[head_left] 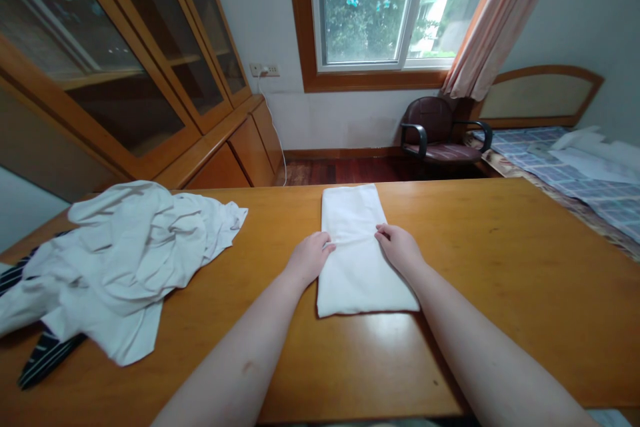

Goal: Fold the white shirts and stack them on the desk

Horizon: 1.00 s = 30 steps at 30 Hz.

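A white cloth (pixel 357 283), folded into a neat rectangle, lies flat on the wooden table (pixel 500 267) in front of me. At its left edge, about midway along, my left hand (pixel 309 258) pinches the fabric with closed fingers. My right hand (pixel 401 248) grips the opposite edge at nearly the same height, thumb and fingers together. A slight crease runs across the cloth between the two hands. What the fabric is, a garment or a plain cloth, I cannot tell.
A crumpled heap of white clothes (pixel 130 253) lies at the table's left, with a dark striped garment (pixel 47 357) under it. Beyond the table stand a glass-door cabinet (pixel 210 140), an armchair (pixel 437 127) and a bed (pixel 585 167). A window (pixel 370 13) faces me.
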Motion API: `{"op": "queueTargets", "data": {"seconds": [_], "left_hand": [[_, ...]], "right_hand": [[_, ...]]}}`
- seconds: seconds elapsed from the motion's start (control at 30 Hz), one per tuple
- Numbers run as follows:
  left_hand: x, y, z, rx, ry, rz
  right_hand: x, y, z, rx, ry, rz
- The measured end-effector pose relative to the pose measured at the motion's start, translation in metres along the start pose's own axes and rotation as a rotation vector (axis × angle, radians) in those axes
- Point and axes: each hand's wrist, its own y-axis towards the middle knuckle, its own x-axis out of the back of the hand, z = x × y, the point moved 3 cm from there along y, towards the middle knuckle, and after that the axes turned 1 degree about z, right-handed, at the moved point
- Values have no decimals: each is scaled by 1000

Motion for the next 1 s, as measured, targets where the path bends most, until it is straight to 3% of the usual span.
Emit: {"op": "queueTargets", "data": {"seconds": [0.13, 0.27, 0.33, 0.4, 0.5, 0.57, 0.77, 0.9, 1.0], "left_hand": [[2, 2, 3, 15, -20, -84], [10, -12, -18, -167, 29, -218], [3, -23, -38, -304, 68, -170], [-12, -32, -57, -408, 86, -30], [-35, -34, -66, -367, 154, 122], [-42, -31, -62, -301, 203, 158], [-38, -19, -41, -155, 258, 141], [-39, -18, -39, -140, 243, 142], [-40, -18, -39, -158, 227, 125]], "right_hand": [[-2, 2, -2, -15, 3, 0], [-3, 2, -3, -19, 12, -5], [-3, 3, -3, -8, 8, -8], [-4, 3, -3, 12, 6, -13], [-4, 4, -4, 28, 8, -25], [-5, 5, -7, 25, 2, -33], [-3, 2, -5, 70, -76, -67], [4, -16, 24, 287, -229, -141], [-5, -35, 44, 497, -275, 27]]}}
